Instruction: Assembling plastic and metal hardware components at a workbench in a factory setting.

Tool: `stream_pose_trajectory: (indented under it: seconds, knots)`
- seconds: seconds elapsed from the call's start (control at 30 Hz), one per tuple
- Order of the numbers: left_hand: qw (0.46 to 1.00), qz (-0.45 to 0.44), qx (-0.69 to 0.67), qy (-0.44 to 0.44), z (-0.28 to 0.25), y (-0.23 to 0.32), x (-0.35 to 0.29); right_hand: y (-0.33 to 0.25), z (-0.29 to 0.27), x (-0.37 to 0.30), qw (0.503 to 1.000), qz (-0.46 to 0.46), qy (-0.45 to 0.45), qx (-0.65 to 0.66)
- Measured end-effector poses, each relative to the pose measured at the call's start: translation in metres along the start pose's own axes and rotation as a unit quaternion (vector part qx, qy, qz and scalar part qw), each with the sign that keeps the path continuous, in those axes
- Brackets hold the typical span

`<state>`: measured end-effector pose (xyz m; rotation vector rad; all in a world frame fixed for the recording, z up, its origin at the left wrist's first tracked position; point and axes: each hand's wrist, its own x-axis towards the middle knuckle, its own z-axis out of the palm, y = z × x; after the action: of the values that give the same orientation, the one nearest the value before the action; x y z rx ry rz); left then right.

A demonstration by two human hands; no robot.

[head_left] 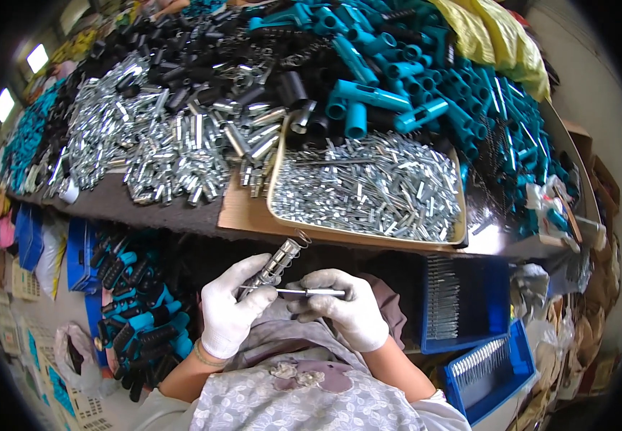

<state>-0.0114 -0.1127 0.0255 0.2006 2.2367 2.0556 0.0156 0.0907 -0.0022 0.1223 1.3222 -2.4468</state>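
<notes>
My left hand, in a white glove, grips a silver metal cylinder with a coil spring around it. The cylinder tilts up to the right, and the spring's loose end sticks out past its top. Between the fingers of my gloved right hand is a slim silver metal rod, held nearly level. The rod's thin shaft reaches left to the thumb and fingers of my left hand, crossing the cylinder's lower end. Whether its tip enters the cylinder, I cannot tell. Both hands are over my lap, just below the bench edge.
A cream tray full of small metal pins sits at the bench's front edge. Behind lie piles of silver tubes, black sleeves and teal handles. Blue bins with rows of metal parts stand right; finished-looking teal-and-black pieces lie left.
</notes>
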Motion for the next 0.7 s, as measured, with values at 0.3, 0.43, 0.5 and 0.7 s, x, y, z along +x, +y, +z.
stream_pose_trajectory:
  seconds: [0.3, 0.43, 0.5, 0.7]
  knots:
    - [0.993, -0.08, -0.084, 0.028, -0.01, 0.012, 0.004, -0.005, 0.022, -0.008, 0.971, -0.039, 0.07, -0.226]
    - [0.993, -0.087, -0.072, 0.019, -0.013, 0.012, 0.004, -0.004, 0.021, -0.008, 0.932, -0.145, 0.071, -0.325]
    - [0.996, -0.079, -0.047, 0.017, -0.011, 0.013, 0.004, -0.005, 0.022, -0.009, 0.922, -0.166, 0.086, -0.339]
    - [0.998, -0.064, -0.014, 0.014, -0.016, 0.014, 0.003, -0.007, 0.016, -0.006, 0.983, -0.048, 0.044, -0.173]
